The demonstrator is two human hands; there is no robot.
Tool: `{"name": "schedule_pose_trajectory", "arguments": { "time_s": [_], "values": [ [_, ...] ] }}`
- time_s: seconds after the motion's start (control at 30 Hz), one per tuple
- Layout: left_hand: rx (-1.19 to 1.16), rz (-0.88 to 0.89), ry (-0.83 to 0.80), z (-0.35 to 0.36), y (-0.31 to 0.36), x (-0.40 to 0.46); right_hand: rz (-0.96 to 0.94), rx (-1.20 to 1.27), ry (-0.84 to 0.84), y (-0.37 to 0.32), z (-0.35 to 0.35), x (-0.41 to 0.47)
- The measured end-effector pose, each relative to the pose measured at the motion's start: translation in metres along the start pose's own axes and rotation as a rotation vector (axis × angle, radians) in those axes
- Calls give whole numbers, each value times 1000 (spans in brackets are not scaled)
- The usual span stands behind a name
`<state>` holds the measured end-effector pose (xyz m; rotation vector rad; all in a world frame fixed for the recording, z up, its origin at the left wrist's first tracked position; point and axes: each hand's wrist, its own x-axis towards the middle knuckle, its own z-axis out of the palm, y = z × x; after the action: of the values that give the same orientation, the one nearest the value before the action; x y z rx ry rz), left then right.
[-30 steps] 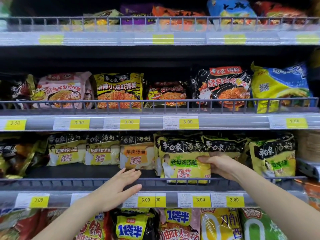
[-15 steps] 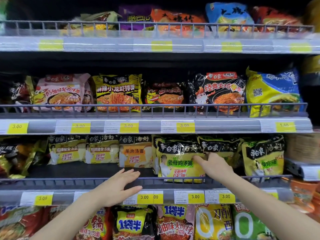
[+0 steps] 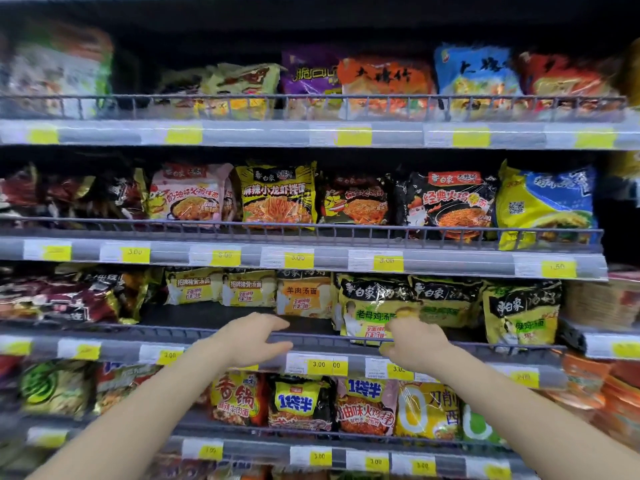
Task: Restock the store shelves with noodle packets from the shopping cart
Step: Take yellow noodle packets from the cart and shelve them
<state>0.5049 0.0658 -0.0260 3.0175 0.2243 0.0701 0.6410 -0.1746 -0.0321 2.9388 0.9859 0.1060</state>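
Both hands have come back from the packets: the right hand point(image 3: 414, 344), which pinched the yellow noodle packet point(image 3: 372, 308), now hangs loosely curled and empty at the wire rail point(image 3: 194, 332). That packet stands upright behind the rail, right of the shelf's middle. The left hand point(image 3: 254, 339) hovers with fingers spread over a bare stretch of dark shelf point(image 3: 207, 311). Yellow price tags point(image 3: 318, 364) line each grey shelf edge.

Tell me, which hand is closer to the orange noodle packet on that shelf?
Left. The left hand hovers just below the orange noodle packet; the right hand is further right, by the yellow packet.
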Motion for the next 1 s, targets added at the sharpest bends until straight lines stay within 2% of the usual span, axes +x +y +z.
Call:
{"name": "schedule_pose_trajectory", "arguments": {
  "time_s": [0.13, 0.33, 0.8, 1.0],
  "values": [
    [31, -106, 82, -22, -13, -57, -140, -1, 25, -37, -17, -15],
    [38, -259, 115, -41, -56, -143, -417, 32, 177, -123, -40, -25],
    [177, -835, 162, -67, -184, -357, -1054, 68, 154, -409, -66, -1],
    [229, -1096, 197, -66, -207, -454, -1290, 136, 140, -532, -73, -20]
  ]
}}
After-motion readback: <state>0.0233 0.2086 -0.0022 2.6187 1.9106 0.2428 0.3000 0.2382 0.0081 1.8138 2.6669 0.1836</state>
